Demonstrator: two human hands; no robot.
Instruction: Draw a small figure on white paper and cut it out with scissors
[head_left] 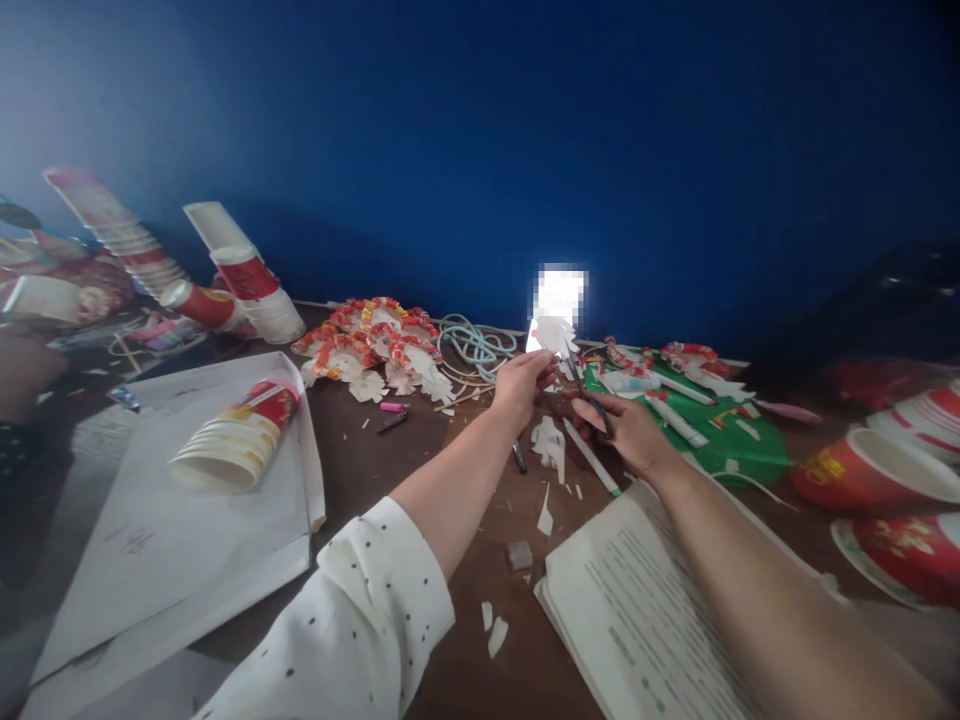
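Note:
Between the fingers of my left hand (523,386) is a white paper cutout (556,336) with a jagged edge. My right hand (624,428) grips black-handled scissors (597,412), their blades pointing up at the cutout's lower right edge. Whether the blades are closed on the paper is too small to tell. Below my hands another white cutout (550,445) lies on the brown table (450,560), near a white marker (592,455) with a green end. Paper scraps (545,512) are scattered there.
Red-and-white cutouts (382,345) are piled at the back beside a light blue cord (476,342). Stacked paper cups (238,440) lie on white sheets (187,540) at left. Printed pages (637,610) lie under my right forearm; a green sheet (750,440) and red cups (847,470) are at right.

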